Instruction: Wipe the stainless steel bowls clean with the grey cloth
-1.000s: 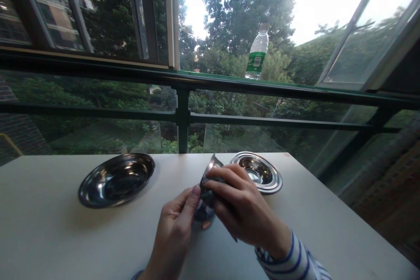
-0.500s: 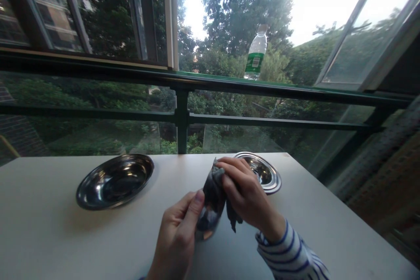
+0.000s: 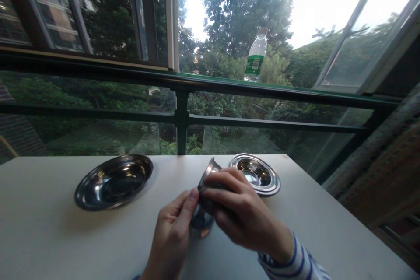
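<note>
In front of me a shiny metal bowl [image 3: 201, 219] is tilted up on its side. My left hand [image 3: 173, 229] pinches its rim from the left, with the thumb on top. My right hand [image 3: 244, 212] is closed around a dark grey cloth, pressed against the bowl's surface. Most of the cloth is hidden beneath the fingers and in shadow. A striped sleeve [image 3: 292, 262] covers my right wrist.
On the white table [image 3: 108, 245], a large metal bowl [image 3: 114, 183] sits left and smaller stacked-looking metal bowls [image 3: 257, 173] sit back right. Behind runs a dark green railing [image 3: 182, 118]; a plastic bottle [image 3: 255, 61] with a green label stands beyond it.
My right hand has shifted left and down across the bowl, bringing the cloth with it. The cloth's hanging end no longer shows. The bowl's upper rim is now uncovered.
</note>
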Tool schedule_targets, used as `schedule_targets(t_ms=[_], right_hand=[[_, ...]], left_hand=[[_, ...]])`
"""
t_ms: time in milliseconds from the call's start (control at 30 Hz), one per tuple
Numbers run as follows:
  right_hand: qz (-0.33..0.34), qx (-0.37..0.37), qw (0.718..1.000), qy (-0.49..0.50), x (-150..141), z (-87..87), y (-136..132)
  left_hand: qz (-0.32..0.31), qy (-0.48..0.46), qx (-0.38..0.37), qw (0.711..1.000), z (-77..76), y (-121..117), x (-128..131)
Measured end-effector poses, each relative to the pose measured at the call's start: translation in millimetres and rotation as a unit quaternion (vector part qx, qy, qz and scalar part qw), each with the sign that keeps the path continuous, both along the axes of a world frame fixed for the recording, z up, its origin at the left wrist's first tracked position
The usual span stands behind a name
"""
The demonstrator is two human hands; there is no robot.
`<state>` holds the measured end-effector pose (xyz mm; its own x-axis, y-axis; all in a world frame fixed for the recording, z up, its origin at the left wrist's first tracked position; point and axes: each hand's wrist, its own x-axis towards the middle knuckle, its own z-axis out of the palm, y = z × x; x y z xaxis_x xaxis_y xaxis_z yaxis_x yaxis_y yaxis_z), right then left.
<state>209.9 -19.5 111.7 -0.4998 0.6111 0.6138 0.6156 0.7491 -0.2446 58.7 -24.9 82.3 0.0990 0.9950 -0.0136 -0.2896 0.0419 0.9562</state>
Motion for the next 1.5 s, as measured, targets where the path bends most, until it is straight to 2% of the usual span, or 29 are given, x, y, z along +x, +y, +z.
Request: schedule_targets(t_ms=[67,200,433,667,833,1033,1133,1267,1400,1500], right_hand=[[0.027,-0.001,0.999,-0.023,-4,2.0,-5],[0.028,0.017,0.998,-0.056,-10,-2.4,-8],[0.026,0.077,0.993,-0.083,-15,-9.7,-8],[0.030,0.092,0.988,-0.117,-18,-7.9,-12],[0.025,0.117,0.987,-0.103,-19,-9.1,-9],[0.008,0.145,0.986,-0.086,-18,-11.7,-9],[0.009,0.145,0.986,-0.085,-19,-12.2,-8],[0.007,0.150,0.985,-0.084,-20,-11.9,-8],[0.005,0.161,0.984,-0.079,-21,-11.6,-9],[-0.004,0.171,0.983,-0.072,-20,-11.9,-9]], left_hand=[[0.004,-0.018,0.011,1.000,-1.7,3,-2],[0.003,-0.053,0.003,0.999,-2.5,8,-5],[0.058,-0.057,0.010,0.997,11.9,9,-7],[0.039,-0.080,-0.021,0.996,14.4,8,-9],[0.040,-0.113,-0.031,0.992,26.9,6,-7],[0.146,-0.074,-0.010,0.986,39.0,1,-6],[0.134,-0.077,-0.009,0.988,36.2,1,-7],[0.052,-0.097,-0.002,0.994,21.7,5,-7],[0.038,-0.098,0.020,0.994,3.9,9,-8],[0.035,-0.064,0.043,0.996,-2.1,8,-8]])
